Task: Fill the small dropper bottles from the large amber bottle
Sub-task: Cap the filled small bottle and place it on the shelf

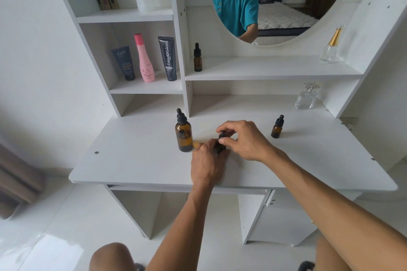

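The large amber bottle (183, 136) with a black dropper cap stands upright on the white desk (136, 160), just left of my hands. My left hand (208, 161) grips the body of a small amber dropper bottle (221, 145) standing on the desk. My right hand (242, 139) pinches that bottle's black dropper cap from above. A second small dropper bottle (277, 127) stands capped to the right, apart from my hands. A third one (197, 58) stands on the shelf under the mirror.
Two clear glass perfume bottles (306, 97) (330, 47) sit at the right. Three cosmetic tubes and bottles (145, 60) stand in the left cubby, with more items on the shelf above. A round mirror (275, 6) hangs behind the desk.
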`<state>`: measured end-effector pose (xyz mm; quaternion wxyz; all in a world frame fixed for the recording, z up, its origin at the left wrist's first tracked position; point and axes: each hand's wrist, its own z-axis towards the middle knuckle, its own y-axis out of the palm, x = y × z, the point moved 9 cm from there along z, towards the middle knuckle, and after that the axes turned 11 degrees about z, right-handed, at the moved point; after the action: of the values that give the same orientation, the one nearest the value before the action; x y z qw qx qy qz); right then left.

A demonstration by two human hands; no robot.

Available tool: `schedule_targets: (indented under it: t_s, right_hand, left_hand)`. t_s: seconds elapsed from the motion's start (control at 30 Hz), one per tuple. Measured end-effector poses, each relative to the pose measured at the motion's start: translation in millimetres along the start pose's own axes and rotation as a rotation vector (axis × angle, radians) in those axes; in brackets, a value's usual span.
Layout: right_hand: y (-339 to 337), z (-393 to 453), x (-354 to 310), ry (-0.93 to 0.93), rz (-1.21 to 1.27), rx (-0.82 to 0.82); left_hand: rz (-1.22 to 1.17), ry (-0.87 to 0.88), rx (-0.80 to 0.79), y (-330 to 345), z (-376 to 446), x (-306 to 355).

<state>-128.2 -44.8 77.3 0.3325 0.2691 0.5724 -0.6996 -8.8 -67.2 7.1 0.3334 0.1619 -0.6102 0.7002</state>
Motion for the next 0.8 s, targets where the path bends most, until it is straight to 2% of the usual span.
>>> schedule_targets:
  t_s: [0.1,0.27,0.4,0.57,0.7,0.8]
  right_hand:
    - [-1.8,-0.2,0.8,0.005,0.007,0.048]
    - [1.2,-1.5,1.4,0.007,0.024,0.000]
    - [-1.4,-1.3,2.5,0.024,0.001,0.061]
    - [1.9,-1.4,-0.3,0.009,0.015,-0.004]
    - [-0.4,-1.0,0.1,0.018,-0.008,0.058]
    - [-0.2,-0.9,-2.8,0.020,-0.006,0.027]
  left_hand:
    - [0.018,-0.009,-0.001,1.7,0.2,-2.0]
    - [0.003,0.015,0.003,1.0,0.7,1.2]
    - [0.024,0.014,0.019,-0.5,0.1,0.4]
    - [0.001,0.025,0.011,0.3,-0.2,2.1]
    - [0.015,0.017,0.019,1.0,-0.2,-0.8]
    - [0.011,0.015,0.012,1.8,0.0,-0.5]
